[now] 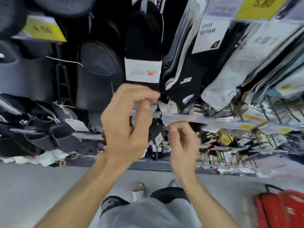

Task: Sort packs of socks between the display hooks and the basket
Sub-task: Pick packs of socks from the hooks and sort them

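Currently the left hand [126, 119] pinches the lower end of the hanging sock pack [142, 71], probably steadying it; the curled right hand [182, 142] may hold nothing, which cannot be told.

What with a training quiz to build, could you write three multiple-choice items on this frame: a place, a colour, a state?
1. Where is the basket? A) on a hook B) on the floor, lower right C) in a hand
2. Colour of the price tags? A) yellow B) green C) pink
3. The left hand is A) hanging open B) in a pocket C) pinching the black sock pack at its lower end
B: it stands on the floor; A: both are yellow; C: thumb and finger meet on the pack.
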